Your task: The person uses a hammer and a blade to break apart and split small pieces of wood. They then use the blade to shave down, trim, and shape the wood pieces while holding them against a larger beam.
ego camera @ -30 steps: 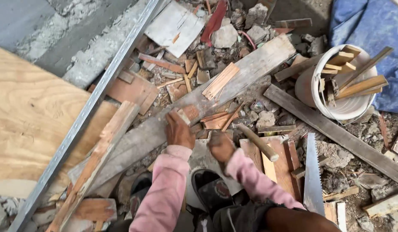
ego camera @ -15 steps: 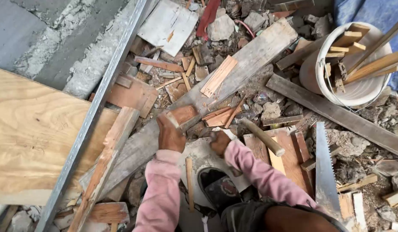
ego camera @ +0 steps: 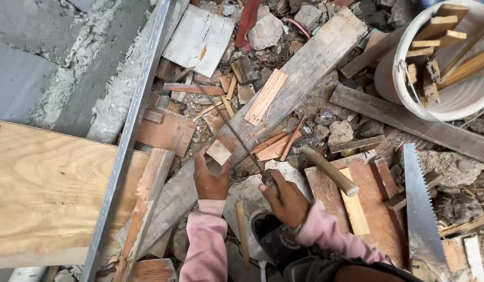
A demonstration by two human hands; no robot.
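On the long grey plank (ego camera: 304, 73), the left hand (ego camera: 210, 180) now pinches a small wood block (ego camera: 219, 152) while the right hand's (ego camera: 286, 201) grip, closed on a thin blade (ego camera: 234, 133), has swung it over.

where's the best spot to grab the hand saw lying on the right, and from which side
Probably the end nearest the person: the hand saw widens toward the bottom of the picture, so its handle should be there, though it is cut off. Come from its smooth right edge; the teeth run along the left.

Both arms enter from 6 o'clock, sleeves pink to the wrists. Left hand (ego camera: 211, 177) reaches toward 12 o'clock, palm down, fingers curled and pressing. Right hand (ego camera: 284, 197) sits just beside it toward 3 o'clock, closed in a fist-like grip, wrist bent, knuckles toward 11 o'clock.
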